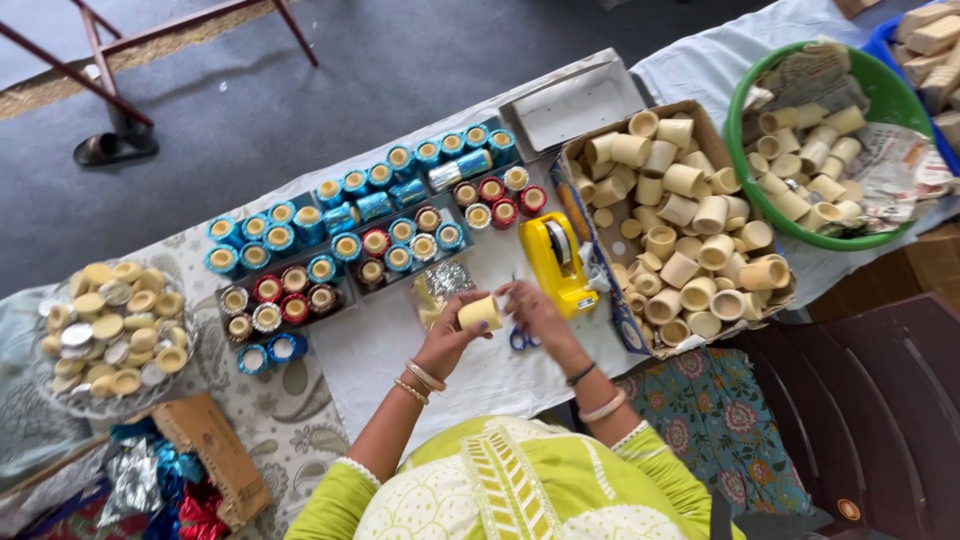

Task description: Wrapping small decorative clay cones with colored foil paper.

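Pinching a small cream cylinder (480, 312) between the fingers of the left hand (447, 335), the person holds it just above the worktop (400, 350), while the right hand (535, 312) meets it from the other side, its fingers closed lightly on or beside the cylinder's end; whether they grip a strip of anything is too small to tell. A sound way to work here, I judge, is to keep the cylinder steady in one hand and let the other do the fine handling.

Just under the right hand lie blue-handled scissors (522, 340). Just beyond the fingers sits a crumpled bit of silver foil (442, 280), and beside the right hand a yellow tape dispenser (556, 262).

Farther right, a cardboard box (610, 300) holds many bare cream cylinders, and past it a green basin (880, 90), lined with newspaper, holds more. Beyond the fingers, shallow trays (300, 240) carry cylinders wrapped in blue, red and silver. Far to the left, a clear dish (40, 370) is heaped with cream and silver discs.
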